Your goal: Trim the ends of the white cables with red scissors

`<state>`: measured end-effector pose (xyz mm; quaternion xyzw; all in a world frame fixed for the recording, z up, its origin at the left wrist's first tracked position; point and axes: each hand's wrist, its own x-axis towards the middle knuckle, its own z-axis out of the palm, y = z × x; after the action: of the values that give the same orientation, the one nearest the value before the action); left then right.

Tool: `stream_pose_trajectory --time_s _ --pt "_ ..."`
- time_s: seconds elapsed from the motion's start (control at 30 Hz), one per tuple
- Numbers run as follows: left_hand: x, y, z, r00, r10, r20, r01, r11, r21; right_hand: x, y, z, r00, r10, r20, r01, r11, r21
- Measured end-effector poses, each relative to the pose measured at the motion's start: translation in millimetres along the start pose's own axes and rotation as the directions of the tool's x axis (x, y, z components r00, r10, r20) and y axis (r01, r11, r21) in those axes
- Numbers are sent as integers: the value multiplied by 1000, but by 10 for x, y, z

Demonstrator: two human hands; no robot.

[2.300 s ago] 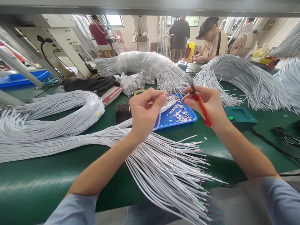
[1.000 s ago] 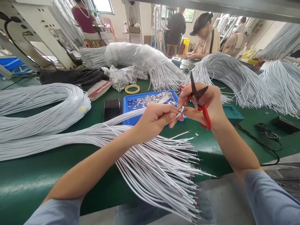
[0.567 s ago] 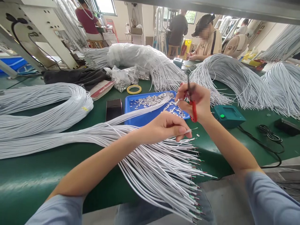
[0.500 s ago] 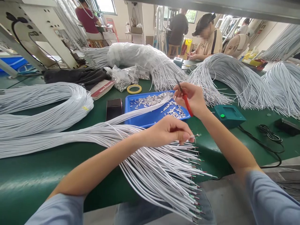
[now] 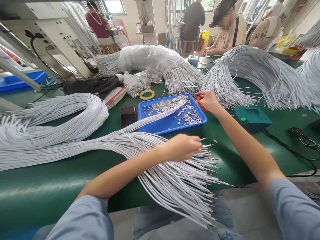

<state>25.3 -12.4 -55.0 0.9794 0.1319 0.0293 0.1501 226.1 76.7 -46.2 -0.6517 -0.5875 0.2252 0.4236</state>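
My left hand (image 5: 186,146) is closed over the upper part of a fanned bundle of white cables (image 5: 172,180). A thin cable end (image 5: 203,139) pokes out just past its fingers, though the grip itself is hidden. Past the right rim of the blue tray (image 5: 160,130), my right hand (image 5: 209,101) grips red-handled scissors (image 5: 202,104); their blades are hard to see. Small metal pieces (image 5: 191,116) lie scattered in the tray, and a narrower strand of cables (image 5: 155,118) rests across it. A tiny pale piece (image 5: 215,141) lies on the green table between my hands.
A green box with a lit button (image 5: 252,118) stands right of the tray. A phone (image 5: 128,116), yellow tape roll (image 5: 147,94) and bags of metal parts (image 5: 136,85) lie behind and left. Large cable bundles (image 5: 240,76) line the back. A co-worker (image 5: 228,33) sits opposite.
My left hand has moved slightly down and left onto the cable bundle. My right hand, still holding the scissors, has turned and shifted a little right. The view has shifted slightly.
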Motion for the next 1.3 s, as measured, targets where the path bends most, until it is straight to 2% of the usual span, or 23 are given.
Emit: stream_pose_trajectory --time_s 0.03,0.07,0.1,0.13,0.2,0.27,0.33,0.5,0.63,0.7,0.83,0.93,0.97,1.0,1.07,1.13,1.23,1.3 --pt "0 -119 -56 994 -114 -7 114 986 125 -18 -39 -19 1000 -6 -12 6 1000 24" --pt "-7 -255 -111 970 -243 -22 242 948 208 -40 -83 -38 1000 -11 -20 12 999 46" --pt "-21 -400 -161 918 -393 -55 393 880 269 -65 -131 -56 999 -17 -29 19 997 74" --pt "-42 -547 -203 870 -483 -97 488 821 296 -92 -182 -73 999 -22 -39 26 994 109" --pt "-99 -809 -257 800 -584 -136 593 739 318 -154 -286 -107 997 -33 -65 45 978 202" --pt "-154 -991 -271 758 -639 -134 643 696 319 -222 -388 -144 994 -50 -98 77 953 294" --pt "-186 -1082 -260 737 -663 -129 666 682 301 -291 -480 -197 988 -83 -131 124 926 357" --pt "-203 -1118 -245 694 -700 -166 720 673 173 -450 -638 -427 965 -155 -210 238 853 464" --pt "-239 -1145 -341 655 -721 -228 740 673 -2 -549 -690 -595 944 -157 -291 295 799 525" --pt "-248 -1121 -413 664 -701 -261 699 706 -117 -584 -698 -625 931 -138 -339 314 776 547" --pt "-222 -870 -521 760 -580 -291 489 807 -332 -648 -729 -607 917 -79 -392 319 735 598" --pt "-229 -523 -562 808 -490 -327 329 836 -439 -761 -818 -570 950 -11 -312 243 653 717" --pt "-246 -400 -578 819 -448 -359 248 840 -482 -817 -865 -550 962 5 -273 213 615 759" --pt "-270 -282 -598 821 -387 -420 116 834 -540 -880 -919 -521 970 7 -242 192 588 786" --pt "-327 -85 -648 805 -276 -525 -125 787 -604 -1006 -1034 -439 969 -42 -244 220 599 770" --pt "-381 34 -701 775 -211 -596 -256 757 -601 -1097 -1136 -326 953 -137 -271 291 667 686" --pt "-433 60 -767 707 -215 -674 -323 750 -577 -1126 -1226 -153 929 -238 -284 365 722 588" --pt "-458 9 -799 687 -261 -678 -332 718 -612 -1090 -1243 -68 928 -249 -277 368 721 587"
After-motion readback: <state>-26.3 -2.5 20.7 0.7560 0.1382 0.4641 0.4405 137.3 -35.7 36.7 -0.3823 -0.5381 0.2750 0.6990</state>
